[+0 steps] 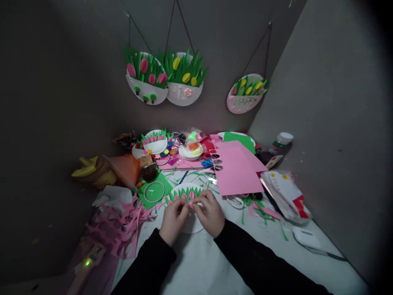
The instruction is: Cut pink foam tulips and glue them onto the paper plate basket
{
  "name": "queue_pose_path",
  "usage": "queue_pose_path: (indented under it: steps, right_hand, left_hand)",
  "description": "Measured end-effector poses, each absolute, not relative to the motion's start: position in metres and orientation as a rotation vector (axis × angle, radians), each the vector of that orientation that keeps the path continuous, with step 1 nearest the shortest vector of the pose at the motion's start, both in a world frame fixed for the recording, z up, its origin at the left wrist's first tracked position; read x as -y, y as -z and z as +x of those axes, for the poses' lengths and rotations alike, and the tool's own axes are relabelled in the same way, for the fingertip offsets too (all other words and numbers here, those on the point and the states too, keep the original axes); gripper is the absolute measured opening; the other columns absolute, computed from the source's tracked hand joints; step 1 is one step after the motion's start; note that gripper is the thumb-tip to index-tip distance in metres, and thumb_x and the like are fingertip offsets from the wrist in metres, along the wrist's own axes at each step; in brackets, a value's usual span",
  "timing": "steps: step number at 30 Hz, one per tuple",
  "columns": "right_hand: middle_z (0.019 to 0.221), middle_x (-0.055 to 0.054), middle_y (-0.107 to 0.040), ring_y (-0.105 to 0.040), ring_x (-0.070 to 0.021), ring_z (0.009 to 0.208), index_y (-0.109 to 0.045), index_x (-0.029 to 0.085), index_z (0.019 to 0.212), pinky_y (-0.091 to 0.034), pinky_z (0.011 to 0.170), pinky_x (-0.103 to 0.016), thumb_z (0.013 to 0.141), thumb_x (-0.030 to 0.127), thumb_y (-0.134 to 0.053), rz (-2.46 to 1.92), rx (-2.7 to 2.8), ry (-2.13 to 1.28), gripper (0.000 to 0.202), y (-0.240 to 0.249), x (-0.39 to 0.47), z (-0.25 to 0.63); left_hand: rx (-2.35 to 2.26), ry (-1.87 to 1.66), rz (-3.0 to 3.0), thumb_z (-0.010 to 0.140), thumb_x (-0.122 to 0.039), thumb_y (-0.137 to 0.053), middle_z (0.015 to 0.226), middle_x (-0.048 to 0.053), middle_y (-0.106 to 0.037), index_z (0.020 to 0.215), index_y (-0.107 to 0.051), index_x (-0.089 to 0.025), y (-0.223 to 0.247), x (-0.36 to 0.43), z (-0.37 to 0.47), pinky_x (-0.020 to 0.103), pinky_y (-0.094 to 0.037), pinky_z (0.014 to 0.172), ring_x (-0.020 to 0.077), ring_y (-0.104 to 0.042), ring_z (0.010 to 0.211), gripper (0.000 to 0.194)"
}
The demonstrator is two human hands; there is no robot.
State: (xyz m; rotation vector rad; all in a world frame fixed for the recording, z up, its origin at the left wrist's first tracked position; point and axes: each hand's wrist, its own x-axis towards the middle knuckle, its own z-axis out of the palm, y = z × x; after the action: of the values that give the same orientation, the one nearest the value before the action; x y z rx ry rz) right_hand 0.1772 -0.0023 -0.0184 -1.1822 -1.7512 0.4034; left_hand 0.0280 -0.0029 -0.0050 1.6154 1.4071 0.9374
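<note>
A white paper plate [193,226] lies on the table in front of me, with green paper grass [184,191] and pink paper tulips [192,194] along its upper part. Over the plate, my left hand [174,217] pinches a small pink paper piece [190,203] with thumb and index finger. My right hand [211,212] pinches the same piece from the other side, so the fingertips of both hands nearly meet. The fingers hide most of the piece. Both wrists come out of black sleeves.
Pink sheets [238,172] and a green sheet [239,141] lie behind on the right. Cut pink scraps [119,225] hang at the left edge, near a glue gun [92,256]. A white packet [284,194] lies right. Decorated plates [184,96] hang on the wall.
</note>
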Motion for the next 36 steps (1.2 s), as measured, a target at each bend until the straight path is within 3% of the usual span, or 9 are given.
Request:
queue_pose_path:
  steps: [13, 30, 33, 36]
  right_hand:
    - [0.080, -0.005, -0.054, -0.055, -0.0196, 0.081, -0.066, 0.021, 0.077, -0.048, 0.074, -0.034, 0.082, 0.014, -0.055, -1.192, 1.799, -0.417, 0.014, 0.020, 0.002, 0.176]
    - [0.083, -0.005, -0.052, -0.055, -0.0198, 0.082, -0.058, 0.021, 0.072, -0.047, 0.075, -0.034, 0.080, 0.012, -0.051, -1.202, 1.757, -0.450, 0.014, 0.017, -0.005, 0.181]
    - [0.084, -0.006, -0.051, -0.053, -0.0215, 0.083, -0.059, 0.020, 0.076, -0.047, 0.073, -0.036, 0.082, 0.014, -0.048, -1.306, 1.552, -0.291, 0.013, 0.015, -0.020, 0.202]
    - [0.103, -0.012, -0.049, -0.051, -0.0256, 0.096, -0.061, 0.018, 0.103, -0.046, 0.081, -0.042, 0.079, 0.013, -0.049, -1.396, 1.410, -0.143, 0.027, 0.012, -0.031, 0.219]
  left_hand:
    - [-1.382, -0.910, 1.817, 0.087, -0.031, -0.046, 0.077, 0.004, -0.063, 0.080, -0.062, -0.017, 0.002, 0.007, 0.026, 0.026, -0.039, 0.064, 0.0170, -0.055, 0.072, 0.022]
    - [-1.376, -0.928, 1.786, 0.086, -0.030, -0.048, 0.071, 0.002, -0.059, 0.075, -0.060, -0.016, -0.001, 0.007, 0.027, 0.025, -0.036, 0.061, 0.0151, -0.051, 0.067, 0.022]
    - [-1.352, -0.992, 1.611, 0.084, -0.032, -0.050, 0.070, 0.001, -0.057, 0.073, -0.059, -0.015, -0.003, 0.005, 0.026, 0.024, -0.036, 0.061, 0.0137, -0.050, 0.066, 0.022]
    - [-1.267, -1.000, 1.351, 0.081, -0.037, -0.054, 0.064, -0.002, -0.051, 0.071, -0.056, -0.015, -0.004, 0.004, 0.026, 0.021, -0.032, 0.053, 0.0100, -0.045, 0.057, 0.025]
